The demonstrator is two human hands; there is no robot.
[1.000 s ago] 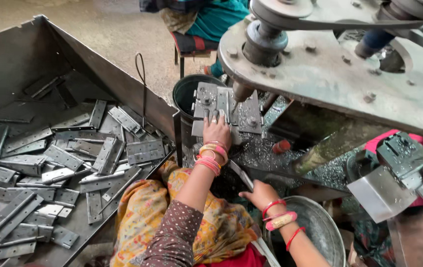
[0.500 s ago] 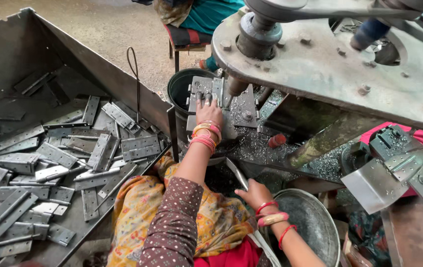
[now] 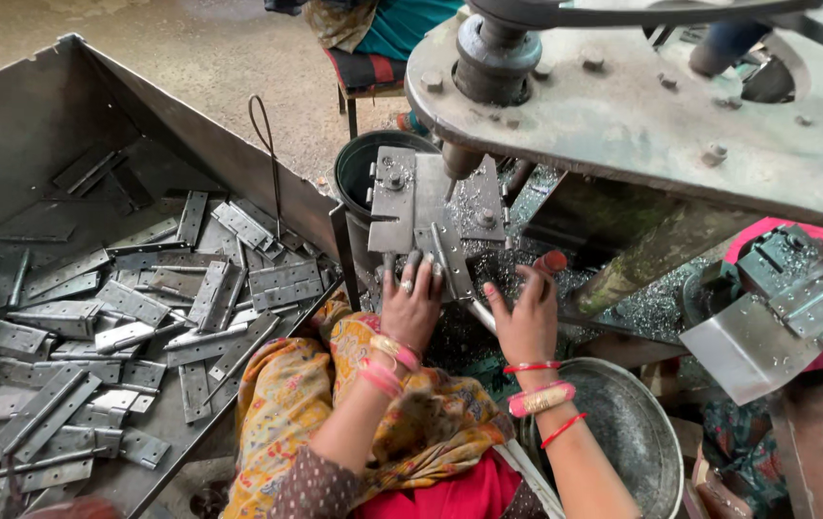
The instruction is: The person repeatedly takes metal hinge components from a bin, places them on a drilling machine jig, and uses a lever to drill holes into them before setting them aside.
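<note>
Dozens of flat steel hinges (image 3: 133,308) lie heaped in a big grey metal bin (image 3: 27,125) on the left. Right of the bin, a heavy drilling machine (image 3: 642,106) hangs over a metal jig (image 3: 402,197), where one hinge plate (image 3: 452,258) sits tilted. The left hand (image 3: 411,303) presses on the jig's lower edge, fingers curled against it. The right hand (image 3: 527,317) hovers just beside the plate, fingers loosely spread, grasping nothing. A steel bowl (image 3: 628,432) sits below.

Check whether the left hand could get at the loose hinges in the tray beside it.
Probably yes. The left hand rests on the hinge plate under the drill, and the tray of hinges lies open right beside that arm, with only its low wall between them.
</note>
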